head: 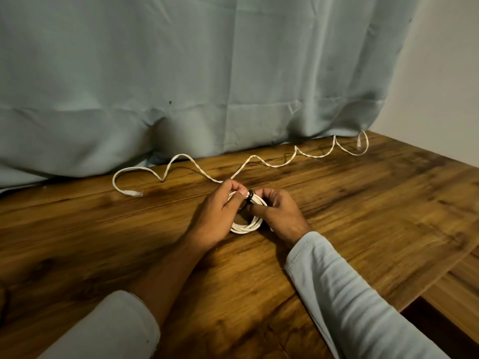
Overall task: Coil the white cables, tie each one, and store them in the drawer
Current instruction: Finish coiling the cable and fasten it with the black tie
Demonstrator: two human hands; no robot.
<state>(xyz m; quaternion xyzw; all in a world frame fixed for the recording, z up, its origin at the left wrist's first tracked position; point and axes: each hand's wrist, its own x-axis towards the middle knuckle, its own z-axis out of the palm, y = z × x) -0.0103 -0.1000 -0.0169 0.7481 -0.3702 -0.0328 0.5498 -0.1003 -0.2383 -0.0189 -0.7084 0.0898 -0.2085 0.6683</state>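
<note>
A coiled white cable (245, 227) lies on the wooden table (103, 229) between my hands. A black tie (250, 195) wraps the top of the coil. My left hand (217, 216) pinches the coil just left of the tie with thumb and fingertips. My right hand (278, 213) grips the coil's right side, fingers curled near the tie. A second white cable (274, 165) lies loose and wavy across the back of the table, one plug (133, 193) at the left, the other end (359, 143) at the far right.
A pale blue cloth (207, 73) hangs behind the table, its hem resting on the back edge. The table's right edge (440, 275) drops to a lower wooden surface (458, 288). No drawer is in view.
</note>
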